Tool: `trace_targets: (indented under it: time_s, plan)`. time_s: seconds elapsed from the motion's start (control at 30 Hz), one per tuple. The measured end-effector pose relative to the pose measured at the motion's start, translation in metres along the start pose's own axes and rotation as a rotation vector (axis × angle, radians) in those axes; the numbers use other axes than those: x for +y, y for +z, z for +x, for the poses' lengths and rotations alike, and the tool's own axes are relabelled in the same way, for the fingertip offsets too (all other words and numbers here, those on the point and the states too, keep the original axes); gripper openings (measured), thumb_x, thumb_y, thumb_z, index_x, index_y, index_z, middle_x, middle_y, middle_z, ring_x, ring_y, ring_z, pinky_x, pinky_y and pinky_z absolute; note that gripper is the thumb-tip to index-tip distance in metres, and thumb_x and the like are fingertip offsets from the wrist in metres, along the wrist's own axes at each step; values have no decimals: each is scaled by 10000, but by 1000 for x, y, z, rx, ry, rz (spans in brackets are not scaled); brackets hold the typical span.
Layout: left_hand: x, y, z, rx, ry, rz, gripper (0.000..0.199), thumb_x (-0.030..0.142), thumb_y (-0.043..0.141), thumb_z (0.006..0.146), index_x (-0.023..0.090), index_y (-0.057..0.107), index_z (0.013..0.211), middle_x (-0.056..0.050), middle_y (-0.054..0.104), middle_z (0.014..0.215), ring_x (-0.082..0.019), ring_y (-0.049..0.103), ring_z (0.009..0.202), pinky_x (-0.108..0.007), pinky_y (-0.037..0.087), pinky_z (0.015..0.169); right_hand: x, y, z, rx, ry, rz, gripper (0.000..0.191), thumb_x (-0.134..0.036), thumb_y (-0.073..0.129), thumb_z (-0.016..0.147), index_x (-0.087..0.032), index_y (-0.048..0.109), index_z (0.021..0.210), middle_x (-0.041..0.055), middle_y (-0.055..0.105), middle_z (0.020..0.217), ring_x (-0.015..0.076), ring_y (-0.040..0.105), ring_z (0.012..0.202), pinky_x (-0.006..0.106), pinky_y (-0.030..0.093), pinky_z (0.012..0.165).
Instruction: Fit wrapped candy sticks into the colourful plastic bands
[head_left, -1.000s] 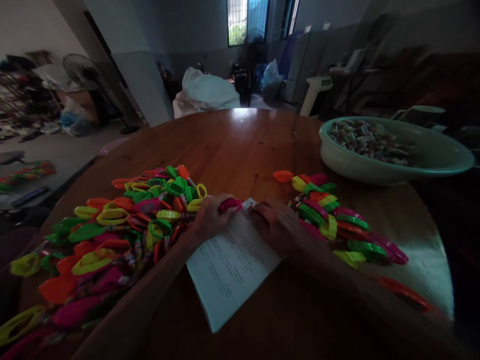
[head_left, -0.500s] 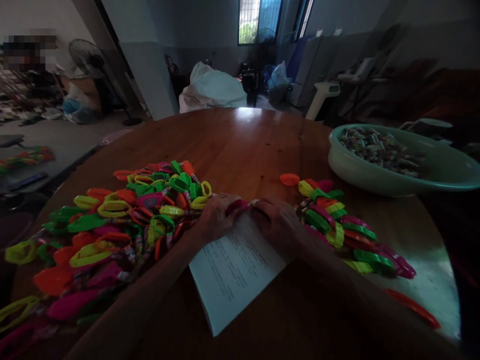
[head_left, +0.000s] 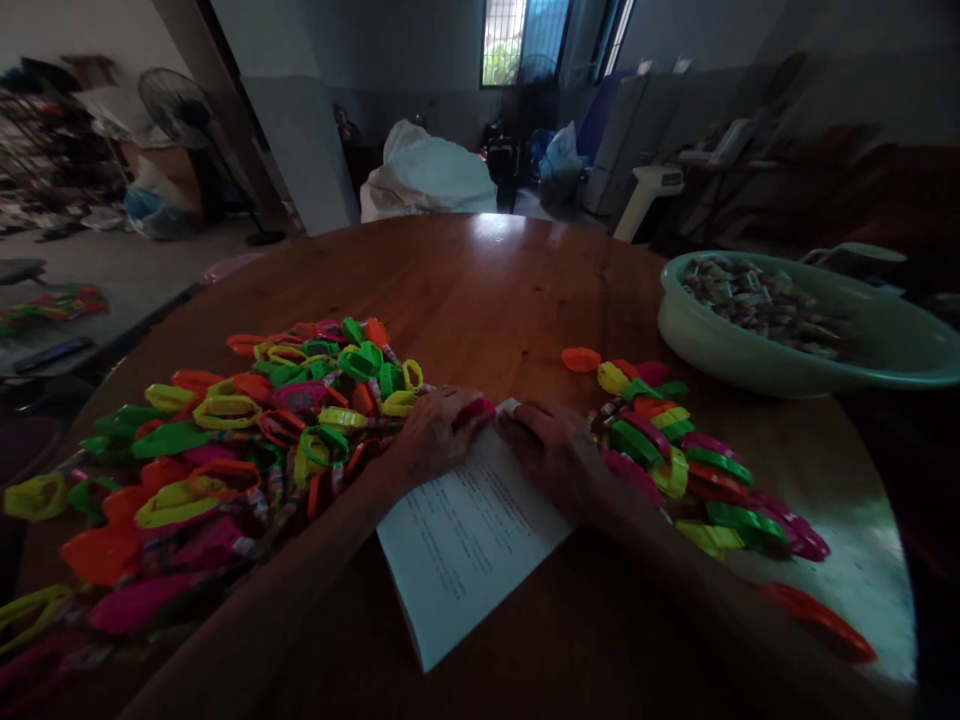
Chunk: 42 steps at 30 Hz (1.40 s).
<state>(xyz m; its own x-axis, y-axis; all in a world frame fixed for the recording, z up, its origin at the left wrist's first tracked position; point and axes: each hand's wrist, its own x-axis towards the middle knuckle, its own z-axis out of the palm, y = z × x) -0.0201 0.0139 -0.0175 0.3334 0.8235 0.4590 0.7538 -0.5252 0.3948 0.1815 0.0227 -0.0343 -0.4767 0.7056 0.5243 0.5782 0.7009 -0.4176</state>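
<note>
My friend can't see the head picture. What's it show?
The left hand holds a pink piece near the right hand, at the far end of printed paper on a table. Colourful plastic pieces lie on both sides; a green basin sits far right.

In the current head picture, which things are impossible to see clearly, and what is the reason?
Pink piece: head view; the left hand covers most of it.
Right hand: head view; its own back hides what it may hold.
Words on the printed paper: head view; too small and dim to read.
Green basin: head view; the picture's right edge cuts it off.
</note>
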Motion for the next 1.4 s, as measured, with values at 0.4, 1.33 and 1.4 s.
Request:
trace_targets:
  time_s: [0.4, 1.33, 1.4]
  plan:
    - [1, -1, 0, -28, -20, -3, 111, 252, 560, 918, 221, 655, 967, -51, 705, 950, -209, 643, 932, -383, 480, 907, -2, 1, 4, -28, -3, 6, 210, -255, 477, 988, -182, 659, 911, 67, 612, 915, 176, 562, 848, 296, 406, 753]
    - [5, -3, 0, -41, 18, 14, 149, 240, 498, 953, 180, 630, 989, -72, 694, 919, -213, 626, 881, -400, 474, 891, 1, 1, 1, -62, -22, -57, 219, -211, 444, 989, -181, 657, 946, 77, 617, 931, 190, 567, 877, 304, 422, 774]
    - [5, -3, 0, -37, 6, 18, 149, 248, 504, 953, 188, 631, 1001, -74, 694, 932, -217, 626, 896, -398, 474, 881, -1, -2, 2, -95, -54, -152, 216, -147, 442, 948, -167, 657, 942, 87, 610, 921, 199, 549, 866, 312, 407, 750]
